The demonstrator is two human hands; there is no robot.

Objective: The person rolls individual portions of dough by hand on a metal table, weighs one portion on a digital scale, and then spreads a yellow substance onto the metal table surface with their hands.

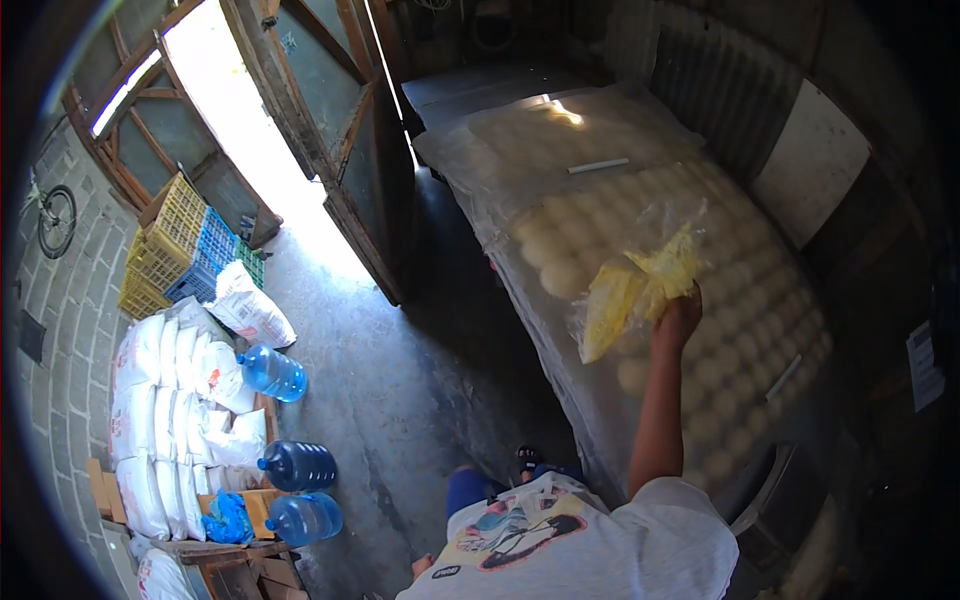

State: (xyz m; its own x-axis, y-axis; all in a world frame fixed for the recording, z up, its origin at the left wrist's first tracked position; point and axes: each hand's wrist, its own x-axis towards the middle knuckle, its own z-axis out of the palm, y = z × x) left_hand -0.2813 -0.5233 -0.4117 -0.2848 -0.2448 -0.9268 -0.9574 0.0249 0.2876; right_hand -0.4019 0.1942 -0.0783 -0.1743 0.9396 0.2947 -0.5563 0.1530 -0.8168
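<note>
A long table [560, 300] fills the right side of the shed, covered by a clear plastic sheet [520, 150] over rows of pale round dough balls [740, 300]. Left of it runs a bare concrete floor [380, 380], lit by sun through the open wooden door [330, 110]. Against the block wall on the left, white sacks [165, 400] are stacked high (one more lies loose just beside the crates), and yellow and blue plastic crates [175, 250] lean behind them. Three blue water jugs [298, 466] lie on their sides near the sacks. At the bottom edge, a person in a white printed shirt [600, 545] stretches one arm up over the table; the right hand [678, 318] is clenched around a crumpled yellow plastic bag [640, 285], lifted above the dough balls near the table's middle. The left hand [422, 566] shows only as a sliver low beside the shirt, and I cannot tell whether it is closed or loose.
</note>
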